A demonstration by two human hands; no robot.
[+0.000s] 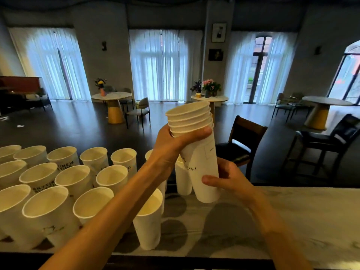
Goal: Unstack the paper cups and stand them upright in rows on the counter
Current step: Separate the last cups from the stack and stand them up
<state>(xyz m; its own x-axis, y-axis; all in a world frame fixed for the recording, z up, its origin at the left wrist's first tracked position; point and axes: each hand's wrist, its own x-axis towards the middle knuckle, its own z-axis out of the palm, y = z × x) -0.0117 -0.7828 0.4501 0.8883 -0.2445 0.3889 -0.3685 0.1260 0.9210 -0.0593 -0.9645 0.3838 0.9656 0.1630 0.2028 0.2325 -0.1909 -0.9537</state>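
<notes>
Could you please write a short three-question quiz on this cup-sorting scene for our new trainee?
1. True or false: the stack of paper cups is resting on the marble counter.
2. Which hand grips the stack just below its rims? A) left hand B) right hand
3. Fill in: the upright cups already set out stand to the person's ____.

Key:
1. False; both hands hold it tilted in the air.
2. A; the right hand holds the lower part.
3. Left.
</notes>
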